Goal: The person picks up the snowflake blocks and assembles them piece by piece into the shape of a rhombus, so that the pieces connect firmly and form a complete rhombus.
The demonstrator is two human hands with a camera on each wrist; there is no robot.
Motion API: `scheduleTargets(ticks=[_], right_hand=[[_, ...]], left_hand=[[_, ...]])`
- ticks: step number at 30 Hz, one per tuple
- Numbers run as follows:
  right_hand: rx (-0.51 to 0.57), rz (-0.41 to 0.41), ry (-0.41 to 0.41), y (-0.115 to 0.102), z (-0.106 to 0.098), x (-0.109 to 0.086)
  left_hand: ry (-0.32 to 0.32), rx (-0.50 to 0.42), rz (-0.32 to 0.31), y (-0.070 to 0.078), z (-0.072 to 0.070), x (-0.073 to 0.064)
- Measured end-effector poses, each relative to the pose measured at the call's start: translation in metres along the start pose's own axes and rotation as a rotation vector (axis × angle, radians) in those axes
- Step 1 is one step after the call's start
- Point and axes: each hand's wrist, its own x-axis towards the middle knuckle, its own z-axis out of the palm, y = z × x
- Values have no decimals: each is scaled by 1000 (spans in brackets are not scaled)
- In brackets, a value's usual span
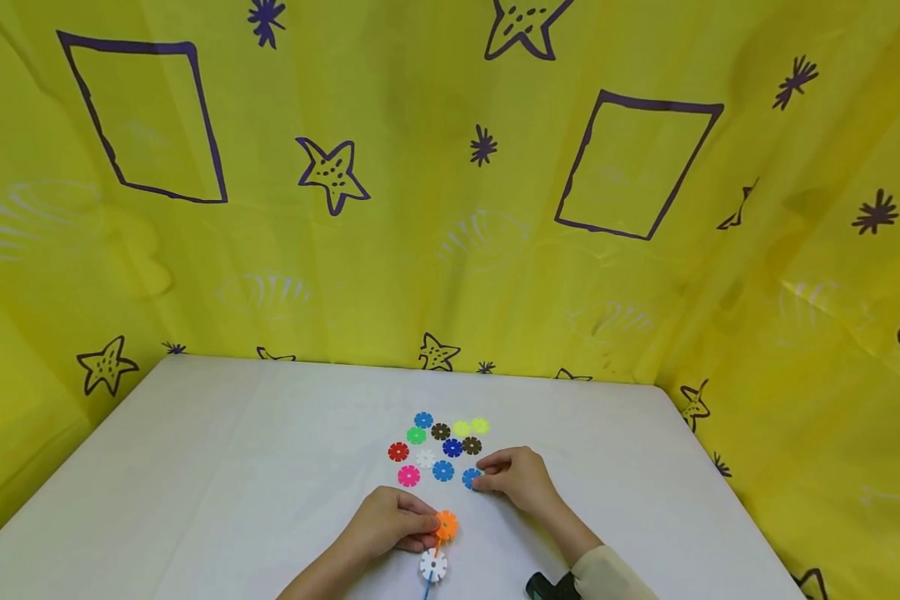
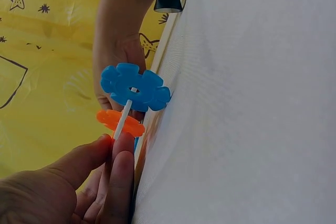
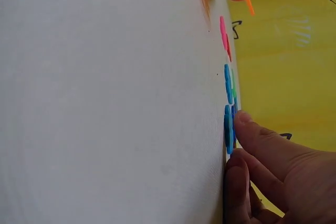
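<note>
My left hand [image 1: 392, 523] pinches a short chain of notched plastic flower discs between thumb and fingers. In it an orange disc [image 1: 447, 525] is at the fingertips, a second orange disc shows edge-on, and a white disc [image 1: 433, 565] hangs below. At the chain's near end a blue disc [image 2: 135, 86] faces the left wrist view. My right hand [image 1: 523, 479] is at the right of the loose discs, with thumb and fingertips at the rim of another blue disc [image 1: 471, 478]. The right wrist view shows this blue disc [image 3: 228, 129] edge-on between them, low at the tabletop.
Several loose discs lie grouped beyond the hands, among them a pink disc [image 1: 408, 476], a red disc [image 1: 398, 452], a green disc [image 1: 416, 435] and a brown disc [image 1: 440, 431]. They rest on a white-covered table [image 1: 270, 467]. A yellow patterned curtain [image 1: 420, 250] surrounds it.
</note>
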Motion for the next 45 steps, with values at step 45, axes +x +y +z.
scheduleTargets(ticks=[45], right_hand=[[412,-151,-410,10,1,-31]], left_hand=[[-60,19,13,0,-3,0]])
